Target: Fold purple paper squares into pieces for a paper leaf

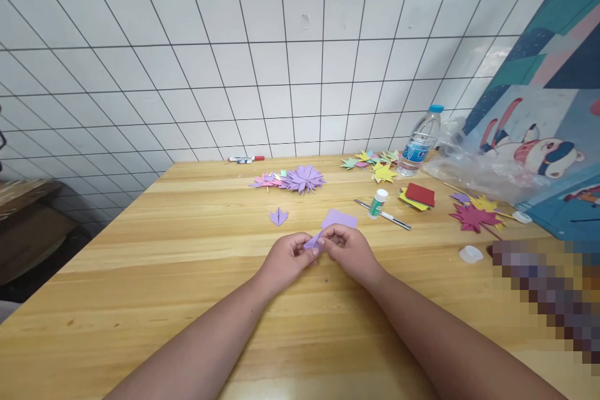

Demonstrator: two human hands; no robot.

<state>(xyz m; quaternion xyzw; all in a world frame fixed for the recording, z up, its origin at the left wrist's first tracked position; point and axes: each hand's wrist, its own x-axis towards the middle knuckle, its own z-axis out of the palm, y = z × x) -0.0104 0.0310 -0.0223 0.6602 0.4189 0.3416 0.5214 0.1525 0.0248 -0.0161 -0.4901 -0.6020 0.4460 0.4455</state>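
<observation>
Between the fingers of both hands is a small folded piece of purple paper [313,241], held just above the table. My left hand [289,257] pinches its left side, thumb on top. My right hand [350,252] grips its right end between thumb and fingers, which hide part of it. Just beyond my right hand lies a flat purple paper sheet [339,219]. A folded purple paper leaf shape [279,217] rests on the table ahead of my left hand.
Beyond are a spiky purple paper flower [304,179], a glue stick [378,204], a craft knife [394,220], red and yellow paper squares [419,194], a water bottle [419,144] and a crimson paper leaf [474,217]. A clear tape roll [471,254] lies right, near a pixelated area.
</observation>
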